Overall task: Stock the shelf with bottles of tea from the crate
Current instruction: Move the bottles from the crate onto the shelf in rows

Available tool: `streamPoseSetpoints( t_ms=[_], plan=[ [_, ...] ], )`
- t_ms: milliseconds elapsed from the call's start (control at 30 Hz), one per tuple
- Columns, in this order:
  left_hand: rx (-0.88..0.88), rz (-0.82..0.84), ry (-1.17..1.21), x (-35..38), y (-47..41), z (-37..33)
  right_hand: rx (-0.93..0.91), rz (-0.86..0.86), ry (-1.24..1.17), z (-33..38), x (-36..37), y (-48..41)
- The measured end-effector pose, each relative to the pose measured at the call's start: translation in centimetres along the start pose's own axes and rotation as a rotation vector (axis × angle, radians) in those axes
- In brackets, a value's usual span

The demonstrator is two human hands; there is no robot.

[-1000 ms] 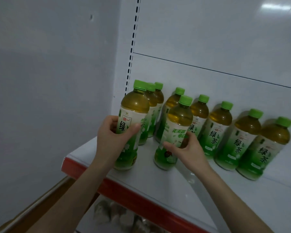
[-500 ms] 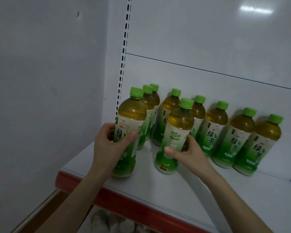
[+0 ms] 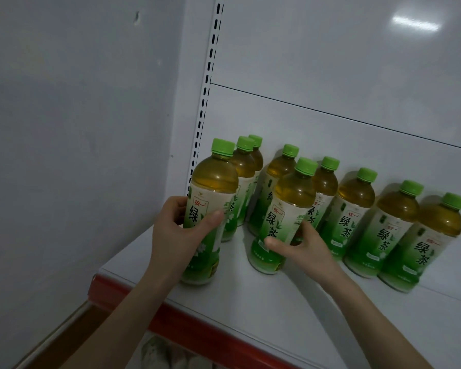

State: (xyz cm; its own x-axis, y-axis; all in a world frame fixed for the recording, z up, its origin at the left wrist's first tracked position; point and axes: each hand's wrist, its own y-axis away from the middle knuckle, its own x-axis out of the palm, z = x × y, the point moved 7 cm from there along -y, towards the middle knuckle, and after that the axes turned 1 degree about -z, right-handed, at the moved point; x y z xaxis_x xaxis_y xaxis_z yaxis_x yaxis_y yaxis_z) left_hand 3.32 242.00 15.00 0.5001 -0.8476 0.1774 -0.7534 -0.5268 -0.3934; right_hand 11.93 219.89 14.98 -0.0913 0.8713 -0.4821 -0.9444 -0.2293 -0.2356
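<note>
A grey wall (image 3: pixel 72 145) fills the left of the view, and a white back panel (image 3: pixel 343 62) with a slotted upright (image 3: pixel 206 83) fills the top and right. Below them a white shelf (image 3: pixel 277 302) with a red front edge (image 3: pixel 197 326) is seen, running down to the right.

On the shelf nine tea bottles with green caps are counted, all upright. Seven are set against or near the back panel: two (image 3: pixel 246 182) at the far left, one behind the other, then one (image 3: pixel 274 182), one (image 3: pixel 324 190), and three more (image 3: pixel 399 230) in a row to the right, the last (image 3: pixel 434 243) nearest the right edge of the view.

Two bottles stand forward of these. The left front bottle (image 3: pixel 210 209) is placed near the red edge, just in front of the far-left pair, and is gripped at the label by the left hand (image 3: pixel 179 235), the thumb laid across the front and the fingers wrapped behind. The right front bottle (image 3: pixel 285 217) stands in front of the third and fourth back bottles and is clasped low on its label by the right hand (image 3: pixel 301 249), thumb on the front, fingers round the far side. Both bases appear to rest on the shelf.

The two forearms are extended up from the bottom of the view. Below the shelf some pale packaged goods (image 3: pixel 171 355) are glimpsed, too blurred to be told. The crate is not shown.
</note>
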Motion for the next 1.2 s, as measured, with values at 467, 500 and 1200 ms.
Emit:
streamPoseSetpoints(
  t_ms=[467,500,1200],
  plan=[
    [-0.002,-0.007,-0.011,-0.4,0.4,-1.0,-0.050,-0.082,-0.017,0.1,2.1,-2.7],
    [-0.005,-0.001,-0.013,-0.4,0.5,-1.1,-0.051,-0.067,-0.009,0.2,2.1,-2.6],
    [-0.154,0.138,0.157,11.2,4.2,-2.3,-0.120,-0.036,-0.059,2.3,-1.5,6.7]
  ],
)
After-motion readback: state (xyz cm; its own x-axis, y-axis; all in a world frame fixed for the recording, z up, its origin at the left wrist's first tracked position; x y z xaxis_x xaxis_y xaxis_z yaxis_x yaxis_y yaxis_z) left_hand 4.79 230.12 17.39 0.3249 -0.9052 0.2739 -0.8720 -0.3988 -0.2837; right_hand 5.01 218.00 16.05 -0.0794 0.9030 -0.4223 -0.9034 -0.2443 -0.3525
